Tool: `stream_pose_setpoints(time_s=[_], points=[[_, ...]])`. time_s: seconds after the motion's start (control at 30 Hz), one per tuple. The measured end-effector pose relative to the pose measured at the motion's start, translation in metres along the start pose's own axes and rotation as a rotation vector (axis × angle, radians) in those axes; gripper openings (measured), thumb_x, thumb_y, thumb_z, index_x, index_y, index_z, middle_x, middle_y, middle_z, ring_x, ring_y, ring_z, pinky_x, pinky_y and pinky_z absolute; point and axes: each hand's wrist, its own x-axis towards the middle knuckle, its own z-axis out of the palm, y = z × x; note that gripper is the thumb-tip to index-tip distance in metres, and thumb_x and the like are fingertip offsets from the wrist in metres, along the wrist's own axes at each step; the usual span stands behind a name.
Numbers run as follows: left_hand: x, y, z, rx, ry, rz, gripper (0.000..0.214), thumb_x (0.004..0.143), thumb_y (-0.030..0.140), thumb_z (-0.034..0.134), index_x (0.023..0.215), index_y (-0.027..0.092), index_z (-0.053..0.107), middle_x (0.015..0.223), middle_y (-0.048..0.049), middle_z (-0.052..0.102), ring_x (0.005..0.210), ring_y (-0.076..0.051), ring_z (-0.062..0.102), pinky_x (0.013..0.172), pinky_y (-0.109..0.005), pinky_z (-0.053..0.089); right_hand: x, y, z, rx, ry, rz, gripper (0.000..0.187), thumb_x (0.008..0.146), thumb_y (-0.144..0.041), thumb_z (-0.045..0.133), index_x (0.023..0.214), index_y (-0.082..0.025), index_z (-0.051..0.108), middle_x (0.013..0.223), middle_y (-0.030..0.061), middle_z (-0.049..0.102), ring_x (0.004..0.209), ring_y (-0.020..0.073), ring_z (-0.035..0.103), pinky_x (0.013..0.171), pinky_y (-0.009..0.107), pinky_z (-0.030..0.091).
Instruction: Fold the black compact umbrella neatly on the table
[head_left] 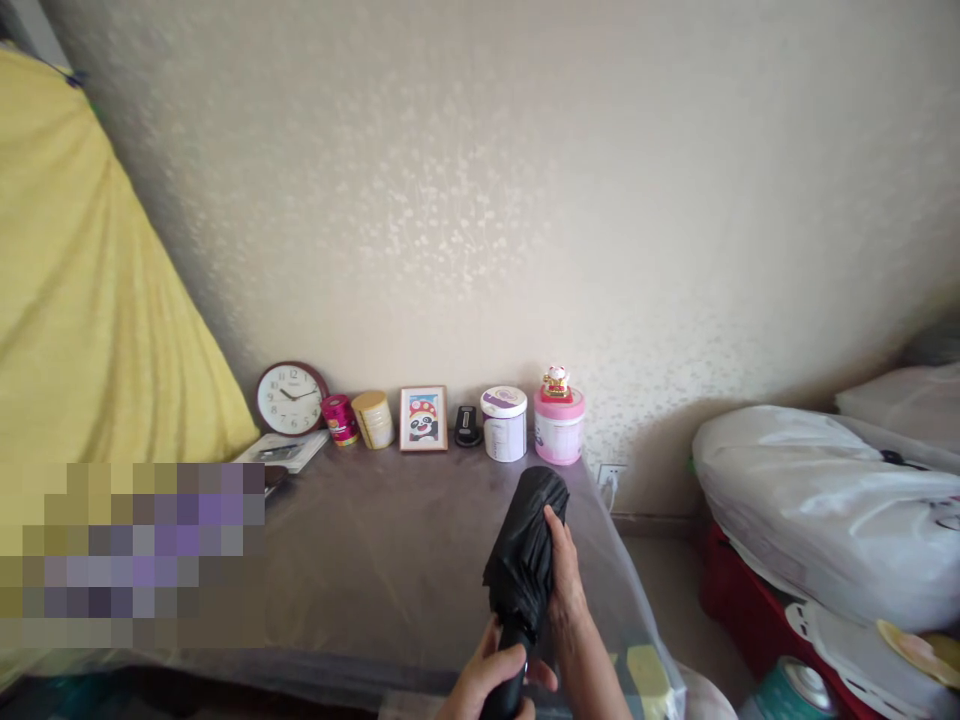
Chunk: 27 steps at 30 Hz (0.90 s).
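Black folded umbrella (523, 560) in both hands, over the near part of the table (360, 570). Left hand (491, 672) closed round the handle (514, 636); canopy lies at 1 o'clock from that grip. Right hand (564, 568) nearer the canopy, cupping its 3 o'clock side, thumb on fabric; fingers hidden behind, so can't tell how firmly. Long axis 7 to 1 o'clock, rounded canopy end pointing to 1, handle to 7.
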Motion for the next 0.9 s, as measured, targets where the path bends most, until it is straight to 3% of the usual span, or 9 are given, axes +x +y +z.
stream_pose_setpoints(time_s=[0.1, 0.3, 0.4, 0.5, 0.6, 0.73, 0.83, 0.9], points=[[0.001, -0.003, 0.005, 0.099, 0.034, -0.077, 0.067, 0.067, 0.053, 0.064, 0.117, 0.014, 0.044, 0.063, -0.0019, 0.063, 0.038, -0.007, 0.045, 0.043, -0.020, 0.027, -0.001, 0.001, -0.002, -0.057, -0.023, -0.051, 0.061, 0.065, -0.050, 0.068, 0.116, -0.019, 0.056, 0.092, 0.0019, 0.070, 0.085, 0.0219, 0.065, 0.073, 0.029, 0.051], [-0.005, -0.004, 0.017, 0.597, 0.338, -0.114, 0.051, 0.076, 0.041, 0.053, 0.121, 0.018, 0.046, 0.056, 0.0027, 0.060, 0.054, -0.015, 0.058, 0.054, -0.023, 0.041, -0.002, 0.001, -0.006, -0.280, -0.025, -0.256, 0.067, 0.069, -0.055, 0.063, 0.126, -0.022, 0.051, 0.118, 0.0024, 0.062, 0.111, 0.0247, 0.053, 0.092, 0.032, 0.042], [0.001, -0.013, 0.011, 0.837, 0.404, 0.016, 0.059, 0.076, 0.033, 0.052, 0.131, 0.015, 0.038, 0.089, -0.0071, 0.069, 0.090, -0.023, 0.063, 0.078, -0.029, 0.045, -0.002, 0.002, -0.005, -0.360, -0.017, -0.326, 0.075, 0.069, -0.054, 0.064, 0.133, -0.023, 0.042, 0.125, 0.0030, 0.056, 0.116, 0.0248, 0.050, 0.097, 0.033, 0.038], [0.008, -0.024, -0.002, 1.001, 0.424, 0.156, 0.072, 0.077, 0.028, 0.051, 0.139, 0.005, 0.024, 0.120, -0.0185, 0.058, 0.117, -0.027, 0.050, 0.096, -0.032, 0.036, -0.003, 0.004, -0.003, -0.436, 0.018, -0.368, 0.083, 0.066, -0.053, 0.066, 0.137, -0.022, 0.036, 0.132, 0.0050, 0.051, 0.120, 0.0256, 0.046, 0.100, 0.033, 0.035], [0.012, -0.033, -0.012, 1.089, 0.465, 0.102, 0.080, 0.080, 0.033, 0.048, 0.141, -0.004, 0.012, 0.113, -0.0237, 0.061, 0.109, -0.031, 0.055, 0.090, -0.034, 0.040, -0.004, 0.007, -0.001, -0.473, 0.064, -0.384, 0.088, 0.064, -0.054, 0.067, 0.139, -0.019, 0.034, 0.134, 0.0074, 0.048, 0.123, 0.0263, 0.043, 0.102, 0.033, 0.033], [0.011, -0.033, -0.013, 1.120, 0.506, 0.083, 0.083, 0.079, 0.040, 0.050, 0.141, -0.001, 0.012, 0.110, -0.0226, 0.062, 0.103, -0.031, 0.059, 0.086, -0.031, 0.042, -0.004, 0.009, -0.003, -0.467, 0.081, -0.380, 0.087, 0.065, -0.054, 0.066, 0.138, -0.018, 0.034, 0.131, 0.0092, 0.051, 0.121, 0.0270, 0.045, 0.100, 0.035, 0.035], [0.004, -0.019, -0.005, 1.032, 0.436, 0.127, 0.082, 0.075, 0.043, 0.054, 0.137, 0.000, 0.020, 0.107, -0.0216, 0.062, 0.096, -0.028, 0.061, 0.081, -0.030, 0.043, -0.005, 0.006, -0.006, -0.389, 0.059, -0.319, 0.083, 0.064, -0.053, 0.067, 0.135, -0.020, 0.039, 0.122, 0.0069, 0.058, 0.110, 0.0273, 0.054, 0.094, 0.036, 0.042], [-0.003, -0.006, 0.001, 0.861, 0.323, 0.031, 0.072, 0.075, 0.051, 0.054, 0.128, 0.006, 0.035, 0.087, -0.0133, 0.067, 0.073, -0.023, 0.063, 0.067, -0.029, 0.045, -0.005, 0.003, -0.007, -0.287, 0.027, -0.258, 0.079, 0.065, -0.051, 0.068, 0.134, -0.023, 0.041, 0.113, 0.0039, 0.064, 0.100, 0.0261, 0.060, 0.086, 0.034, 0.048]])
